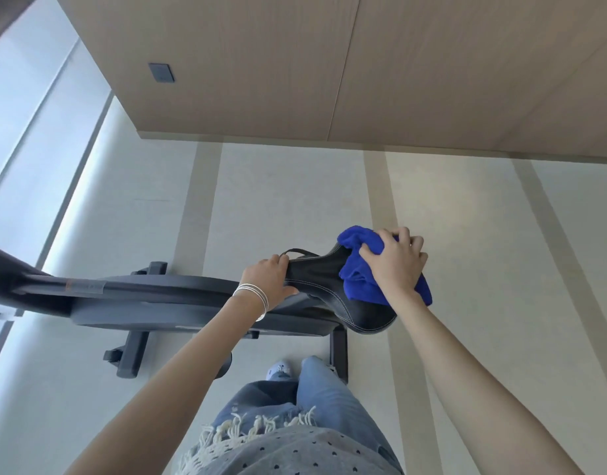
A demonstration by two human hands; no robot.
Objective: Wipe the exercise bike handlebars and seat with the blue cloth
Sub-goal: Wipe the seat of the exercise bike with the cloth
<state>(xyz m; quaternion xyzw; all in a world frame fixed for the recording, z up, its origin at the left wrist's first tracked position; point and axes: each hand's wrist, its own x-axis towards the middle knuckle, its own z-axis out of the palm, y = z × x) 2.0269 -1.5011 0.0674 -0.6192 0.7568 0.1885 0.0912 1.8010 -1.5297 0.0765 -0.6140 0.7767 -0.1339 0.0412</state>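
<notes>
- I see the seat (315,272), black with pale stitching, lying level with its narrow nose to the left and its wide end to the right. My left hand (266,281) grips the nose.
- The blue cloth (355,282) is bunched on the seat's wide end, my right hand's (396,265) fingers curled over it.
- The exercise bike (151,293) is dark grey, its frame running leftward below the seat.

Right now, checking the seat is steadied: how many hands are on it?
2. The left hand grips the narrow front of the seat; the right hand holds the blue cloth on its wide rear.
</notes>
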